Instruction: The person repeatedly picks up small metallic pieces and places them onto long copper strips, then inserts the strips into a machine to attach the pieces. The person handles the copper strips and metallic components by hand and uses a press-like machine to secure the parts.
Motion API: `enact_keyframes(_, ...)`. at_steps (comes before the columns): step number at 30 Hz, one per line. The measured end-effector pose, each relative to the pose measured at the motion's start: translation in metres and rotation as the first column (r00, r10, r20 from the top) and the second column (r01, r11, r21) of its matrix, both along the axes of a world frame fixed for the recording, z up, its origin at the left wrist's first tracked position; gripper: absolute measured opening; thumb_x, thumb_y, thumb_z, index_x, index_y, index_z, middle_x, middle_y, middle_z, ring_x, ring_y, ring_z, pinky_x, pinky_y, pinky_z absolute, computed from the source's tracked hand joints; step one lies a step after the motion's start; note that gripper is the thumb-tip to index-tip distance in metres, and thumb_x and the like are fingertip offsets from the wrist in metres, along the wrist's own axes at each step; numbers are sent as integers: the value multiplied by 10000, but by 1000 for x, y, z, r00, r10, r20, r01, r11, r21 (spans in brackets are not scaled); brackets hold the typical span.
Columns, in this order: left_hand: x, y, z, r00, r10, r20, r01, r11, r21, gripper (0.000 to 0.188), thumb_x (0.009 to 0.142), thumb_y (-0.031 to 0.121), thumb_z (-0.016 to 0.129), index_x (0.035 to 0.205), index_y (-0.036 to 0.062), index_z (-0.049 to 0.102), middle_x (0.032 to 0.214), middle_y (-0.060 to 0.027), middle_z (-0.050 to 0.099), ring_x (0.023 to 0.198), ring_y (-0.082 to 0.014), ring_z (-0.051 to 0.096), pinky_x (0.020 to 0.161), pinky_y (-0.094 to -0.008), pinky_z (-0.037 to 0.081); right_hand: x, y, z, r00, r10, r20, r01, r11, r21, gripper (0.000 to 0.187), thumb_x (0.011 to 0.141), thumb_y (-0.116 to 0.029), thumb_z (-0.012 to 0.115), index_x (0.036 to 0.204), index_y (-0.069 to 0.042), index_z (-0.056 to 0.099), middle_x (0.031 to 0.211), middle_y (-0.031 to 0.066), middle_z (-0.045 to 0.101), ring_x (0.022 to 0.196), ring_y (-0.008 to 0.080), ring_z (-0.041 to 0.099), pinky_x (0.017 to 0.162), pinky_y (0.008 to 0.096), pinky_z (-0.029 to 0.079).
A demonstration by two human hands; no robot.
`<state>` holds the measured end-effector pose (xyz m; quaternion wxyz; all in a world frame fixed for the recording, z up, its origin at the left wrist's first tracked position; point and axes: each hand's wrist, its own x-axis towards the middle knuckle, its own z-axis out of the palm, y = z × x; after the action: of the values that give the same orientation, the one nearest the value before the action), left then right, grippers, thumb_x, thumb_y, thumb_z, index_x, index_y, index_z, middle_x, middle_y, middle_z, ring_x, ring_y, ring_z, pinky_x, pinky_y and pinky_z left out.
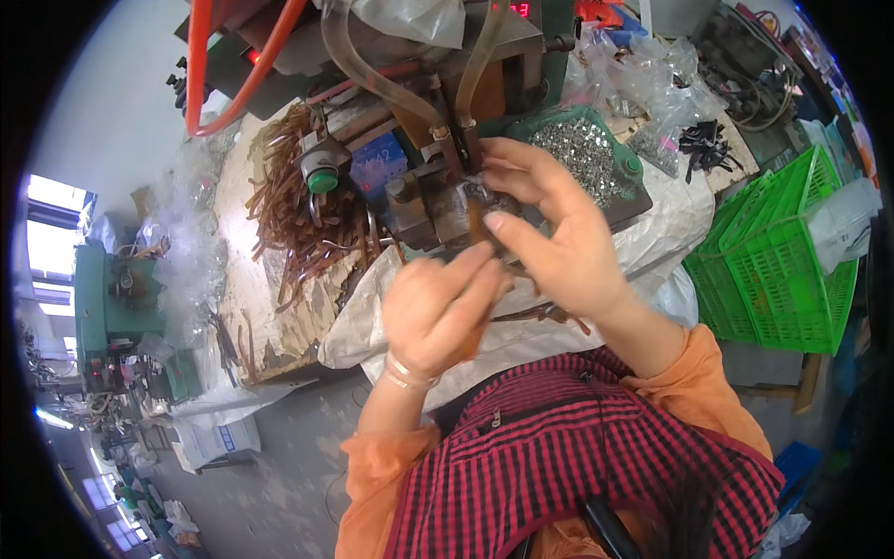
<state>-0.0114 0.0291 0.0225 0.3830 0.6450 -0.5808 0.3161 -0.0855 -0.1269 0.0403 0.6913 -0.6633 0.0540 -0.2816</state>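
My left hand (pixel 436 312) is closed in front of the machine's metal block, its fingers curled and slightly blurred. An orange-brown strip (pixel 473 343) shows below its fingers, and the grip itself is partly hidden. My right hand (pixel 562 233) reaches in from the right with thumb and fingers curved and apart, around the front of the metal tooling (pixel 453 154). No held thing can be made out between its fingertips. Several thin brown strips (pixel 549 315) lie on the white cloth under my hands.
A heap of brown strips (pixel 284 200) lies left of a green push button (pixel 322 181). Small shiny metal pieces (pixel 573 154) fill a green tray at the right. Hoses (pixel 358 70) hang above the tooling. Green plastic crates (pixel 768 265) stand farther right, near plastic bags (pixel 643 79).
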Motion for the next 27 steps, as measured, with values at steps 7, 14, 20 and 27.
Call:
enact_keyframes(7, 10, -21, -16, 997, -36, 63, 36, 999, -3, 272, 713, 60, 890, 947, 78, 753, 986, -111, 771, 574, -166, 631, 489, -280, 464, -1, -123, -105, 786, -619, 14, 252, 299, -920, 251, 816, -145, 771, 1061, -92, 766, 1269, 195, 661, 1270, 411, 566, 1069, 484, 459)
enact_keyframes(14, 8, -20, -16, 999, -22, 43, 22, 1000, 0, 266, 703, 31, 883, 926, 80, 747, 972, -117, 773, 584, -166, 641, 490, -278, 469, 6, -118, -118, 852, -514, 97, 274, 281, -920, 174, 791, -135, 778, 951, -105, 717, 1350, 156, 615, 1337, 347, 531, 949, 470, 506)
enact_keyframes(20, -16, -4, -24, 987, 45, -157, -49, 998, -26, 268, 737, -12, 823, 987, 60, 761, 1086, -150, 775, 694, -208, 697, 591, -292, 529, 25, -122, -119, 840, -534, 96, 199, 139, -970, 277, 798, -134, 777, 1049, -85, 672, 1395, 150, 594, 1344, 343, 530, 931, 470, 522)
enact_keyframes(27, 25, 130, -55, 671, 720, -176, -741, 647, -180, 132, 854, 4, 749, 975, 51, 771, 966, -83, 775, 782, -222, 709, 716, -320, 559, 4, -129, -114, 820, -555, 137, 342, 285, -895, 115, 894, -114, 717, 983, -46, 746, 1042, 133, 741, 984, 342, 697, 854, 420, 543)
